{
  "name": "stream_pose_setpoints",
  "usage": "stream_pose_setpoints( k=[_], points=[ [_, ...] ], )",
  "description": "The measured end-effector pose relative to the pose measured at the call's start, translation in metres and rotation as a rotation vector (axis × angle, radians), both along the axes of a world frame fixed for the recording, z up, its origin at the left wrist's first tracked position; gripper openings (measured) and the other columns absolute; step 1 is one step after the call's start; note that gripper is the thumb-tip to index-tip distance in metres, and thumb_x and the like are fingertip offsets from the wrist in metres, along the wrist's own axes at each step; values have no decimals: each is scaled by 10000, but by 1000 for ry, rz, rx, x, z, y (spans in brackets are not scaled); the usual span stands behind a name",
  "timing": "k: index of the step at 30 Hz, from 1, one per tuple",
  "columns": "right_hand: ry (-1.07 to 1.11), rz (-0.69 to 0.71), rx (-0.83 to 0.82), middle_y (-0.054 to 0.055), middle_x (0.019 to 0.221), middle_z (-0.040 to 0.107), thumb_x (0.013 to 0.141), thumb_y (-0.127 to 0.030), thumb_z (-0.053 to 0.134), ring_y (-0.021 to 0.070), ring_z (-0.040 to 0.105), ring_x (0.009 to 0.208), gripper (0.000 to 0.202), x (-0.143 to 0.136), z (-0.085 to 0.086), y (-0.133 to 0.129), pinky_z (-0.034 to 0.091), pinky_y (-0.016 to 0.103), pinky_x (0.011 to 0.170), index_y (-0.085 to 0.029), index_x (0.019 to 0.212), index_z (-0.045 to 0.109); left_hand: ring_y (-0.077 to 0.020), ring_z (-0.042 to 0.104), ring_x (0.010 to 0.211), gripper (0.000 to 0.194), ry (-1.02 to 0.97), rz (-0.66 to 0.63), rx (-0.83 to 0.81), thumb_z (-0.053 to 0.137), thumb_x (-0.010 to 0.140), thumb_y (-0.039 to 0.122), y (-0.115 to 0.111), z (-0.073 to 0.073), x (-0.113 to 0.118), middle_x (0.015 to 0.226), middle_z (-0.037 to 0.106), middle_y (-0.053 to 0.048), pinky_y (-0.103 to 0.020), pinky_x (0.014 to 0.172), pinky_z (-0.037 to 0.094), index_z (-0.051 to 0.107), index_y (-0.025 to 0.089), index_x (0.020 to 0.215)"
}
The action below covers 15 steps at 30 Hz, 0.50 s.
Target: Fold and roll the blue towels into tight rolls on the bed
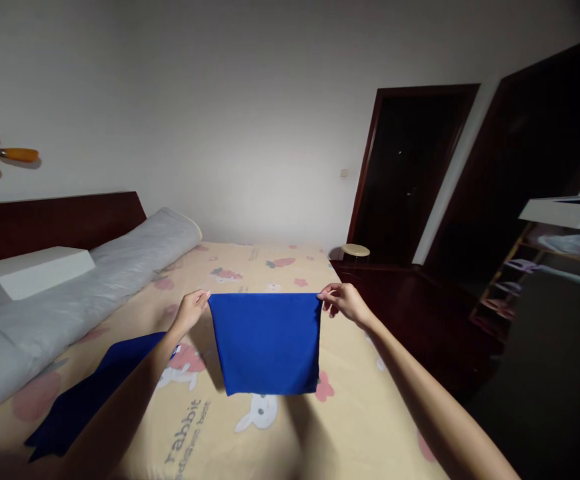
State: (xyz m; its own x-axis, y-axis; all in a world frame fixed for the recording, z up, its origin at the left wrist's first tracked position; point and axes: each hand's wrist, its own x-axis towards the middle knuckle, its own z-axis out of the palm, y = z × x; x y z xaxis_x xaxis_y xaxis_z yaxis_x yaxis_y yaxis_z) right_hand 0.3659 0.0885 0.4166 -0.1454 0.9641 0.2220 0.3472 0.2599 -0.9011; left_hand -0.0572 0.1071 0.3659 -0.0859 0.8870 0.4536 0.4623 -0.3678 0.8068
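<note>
A blue cloth (267, 347) hangs stretched between my two hands, its top edge taut and level above the bed. My left hand (193, 310) pinches its upper left corner. At the upper right corner, my right hand (345, 303) pinches the fabric between thumb and fingers. Another blue cloth (95, 383) lies on the bed to the left, partly hidden behind my left forearm. Beneath both is a cream bedsheet (370, 427) printed with rabbits, strawberries and lettering.
A rolled grey mattress or pad (135, 260) lies along the dark headboard (70, 217), with a white box (35, 273) on it. Beyond the bed's far right corner stands a round stool (355, 251) near a dark door (410, 180). A shelf rack (510, 287) is at the right.
</note>
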Motion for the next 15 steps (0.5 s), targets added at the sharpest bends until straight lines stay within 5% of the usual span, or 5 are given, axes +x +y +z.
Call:
stream_pose_setpoints(
  k=[8,12,15],
  points=[
    [101,-107,33,8,503,615,690,-596,747,141,584,411,452,-33,-23,50,485,244,406,-191,660,548,-86,339,468,503,43,107,77,441,763,690,46,1,3,461,338,93,-237,489,293,364,252,527],
    [170,-102,94,56,676,681,696,-682,679,195,675,665,504,-29,-25,49,568,306,596,-193,762,577,-92,390,520,418,103,128,123,386,871,571,36,7,2,514,379,86,-238,536,343,423,245,612],
    [179,-55,84,84,785,707,680,-677,694,218,675,759,505,-12,-37,26,567,332,696,-193,809,627,-122,512,637,337,162,124,146,417,891,508,11,-11,-1,630,531,46,-253,643,423,534,223,753]
  ],
)
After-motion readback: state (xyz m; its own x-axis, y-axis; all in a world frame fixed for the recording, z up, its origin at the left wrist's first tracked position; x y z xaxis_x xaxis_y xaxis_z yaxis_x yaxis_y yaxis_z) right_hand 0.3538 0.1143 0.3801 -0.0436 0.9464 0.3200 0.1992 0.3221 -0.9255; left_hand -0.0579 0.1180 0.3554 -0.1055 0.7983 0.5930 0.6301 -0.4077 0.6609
